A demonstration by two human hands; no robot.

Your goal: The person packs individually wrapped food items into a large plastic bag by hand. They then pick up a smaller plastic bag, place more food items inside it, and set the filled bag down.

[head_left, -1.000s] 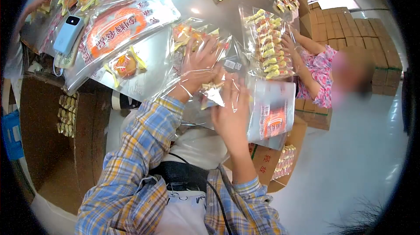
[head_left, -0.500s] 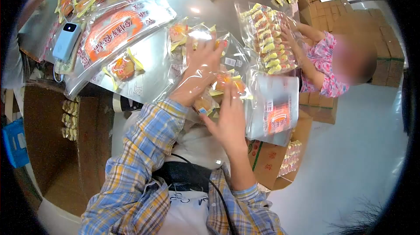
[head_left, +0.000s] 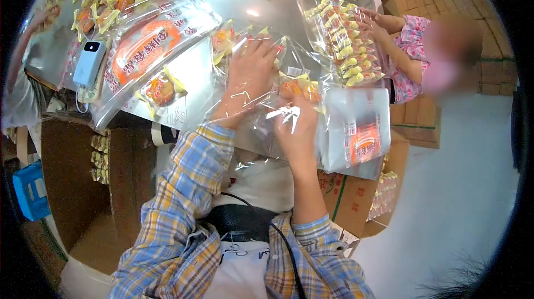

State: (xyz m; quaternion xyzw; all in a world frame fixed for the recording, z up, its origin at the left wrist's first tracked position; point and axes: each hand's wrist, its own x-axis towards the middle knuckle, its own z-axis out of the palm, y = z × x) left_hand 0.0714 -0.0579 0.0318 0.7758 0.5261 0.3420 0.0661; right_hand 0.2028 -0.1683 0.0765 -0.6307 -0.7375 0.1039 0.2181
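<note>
My left hand (head_left: 250, 76) is inside a clear plastic bag (head_left: 236, 101), palm down, its fingers stretched toward the far end. Just beyond its fingertips, on the left, lies a wrapped pastry (head_left: 222, 42) in a yellow-edged wrapper. My right hand (head_left: 297, 129) is at the bag's near right side, its fingers closed around another wrapped pastry (head_left: 300, 89). Plastic film with bright glare lies across this hand and partly hides the fingers. Left of the bag, a single wrapped pastry (head_left: 161, 90) rests on a white sheet.
Printed bags (head_left: 144, 43) and a blue power bank (head_left: 89, 64) lie left; more flat bags (head_left: 356, 126) lie right. A co-worker's hands (head_left: 370, 23) touch a filled bag (head_left: 345, 43). Many wrapped pastries (head_left: 122, 1) cover the far table. Cardboard boxes (head_left: 72, 188) stand below.
My right hand has gone from spread fingers to closed around a pastry. The pastry beside its thumb is no longer visible. My left hand stays in the bag. The view has shifted slightly.
</note>
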